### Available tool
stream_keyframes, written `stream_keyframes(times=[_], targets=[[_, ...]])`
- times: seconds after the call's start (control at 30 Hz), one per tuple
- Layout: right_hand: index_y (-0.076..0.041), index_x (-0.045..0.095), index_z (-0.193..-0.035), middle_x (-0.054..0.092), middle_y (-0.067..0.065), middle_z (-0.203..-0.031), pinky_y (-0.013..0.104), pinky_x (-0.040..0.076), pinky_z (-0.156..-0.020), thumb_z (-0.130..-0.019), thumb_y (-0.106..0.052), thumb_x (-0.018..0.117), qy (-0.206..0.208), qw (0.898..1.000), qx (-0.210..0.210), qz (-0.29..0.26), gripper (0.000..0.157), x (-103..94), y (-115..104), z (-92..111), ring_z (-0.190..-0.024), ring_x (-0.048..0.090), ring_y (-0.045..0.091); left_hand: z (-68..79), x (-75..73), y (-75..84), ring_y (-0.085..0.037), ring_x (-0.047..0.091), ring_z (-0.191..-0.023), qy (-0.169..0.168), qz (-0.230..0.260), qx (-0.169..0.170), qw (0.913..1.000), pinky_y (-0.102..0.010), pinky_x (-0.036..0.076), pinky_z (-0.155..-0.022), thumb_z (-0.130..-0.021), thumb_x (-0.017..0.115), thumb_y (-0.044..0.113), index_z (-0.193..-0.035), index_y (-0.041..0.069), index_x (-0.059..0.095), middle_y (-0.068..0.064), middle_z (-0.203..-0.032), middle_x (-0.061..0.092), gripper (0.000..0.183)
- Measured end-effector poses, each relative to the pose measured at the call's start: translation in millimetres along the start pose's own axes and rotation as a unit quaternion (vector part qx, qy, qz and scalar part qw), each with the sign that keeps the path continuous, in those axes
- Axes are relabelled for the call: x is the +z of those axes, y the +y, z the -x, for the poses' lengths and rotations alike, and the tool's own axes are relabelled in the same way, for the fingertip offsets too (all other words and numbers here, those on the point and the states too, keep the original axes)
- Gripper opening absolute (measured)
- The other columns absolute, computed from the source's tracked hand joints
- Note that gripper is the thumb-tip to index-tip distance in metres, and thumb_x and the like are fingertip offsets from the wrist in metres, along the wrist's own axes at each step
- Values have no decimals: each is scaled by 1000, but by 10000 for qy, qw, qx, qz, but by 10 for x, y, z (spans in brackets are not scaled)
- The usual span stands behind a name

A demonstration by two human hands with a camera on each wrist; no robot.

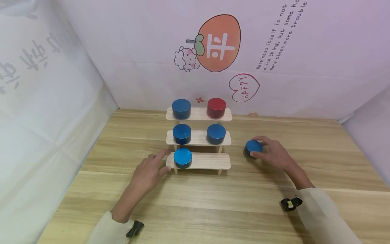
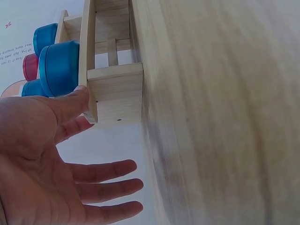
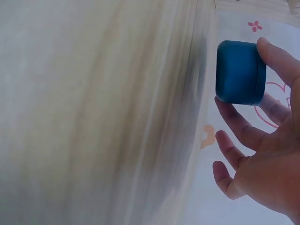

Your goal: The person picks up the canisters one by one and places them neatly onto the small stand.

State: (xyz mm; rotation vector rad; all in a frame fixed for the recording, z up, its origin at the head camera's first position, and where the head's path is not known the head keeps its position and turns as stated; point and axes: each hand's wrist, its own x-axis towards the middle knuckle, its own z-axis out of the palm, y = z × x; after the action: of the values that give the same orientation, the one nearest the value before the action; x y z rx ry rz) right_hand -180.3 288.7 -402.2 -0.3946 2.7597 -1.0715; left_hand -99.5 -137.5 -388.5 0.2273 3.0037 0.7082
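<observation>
On the right, a round blue tin is pinched between the thumb and fingers of my right hand. In the right wrist view, the tin shows its side and lid seam, close to the tabletop. My left hand holds the left end of a three-tier wooden display stand, thumb and index finger on either side of the bottom shelf's end. Its other fingers stretch out straight. Another blue tin sits on that shelf, right beside the left hand.
The middle shelf carries two blue tins, left and right. Up on the top shelf stand a blue tin and a red tin. A printed white cloth hangs behind the wooden table.
</observation>
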Motion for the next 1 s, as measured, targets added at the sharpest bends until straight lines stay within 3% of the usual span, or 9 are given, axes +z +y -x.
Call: stream_keyframes(times=[0.4,1.0], targets=[[-6,54,-140,56,27,-133,64,46,-89,-94,-35,72,302,9995,-100,54,58,-38,-65,95,-121,52,47,1,3,-8,-40,59,-104,-28,16,-28,10000,-53,52,-77,-95,71,23,-145,17,51,-21,-117,61,54],[-12,57,-138,58,22,-132,68,43,-88,-92,-43,73,584,9983,-82,32,59,44,-354,246,-120,51,44,-20,-6,-14,-40,59,-105,-76,-15,-6,10000,-54,52,-79,-95,72,24,-144,17,52,-20,-115,63,54]])
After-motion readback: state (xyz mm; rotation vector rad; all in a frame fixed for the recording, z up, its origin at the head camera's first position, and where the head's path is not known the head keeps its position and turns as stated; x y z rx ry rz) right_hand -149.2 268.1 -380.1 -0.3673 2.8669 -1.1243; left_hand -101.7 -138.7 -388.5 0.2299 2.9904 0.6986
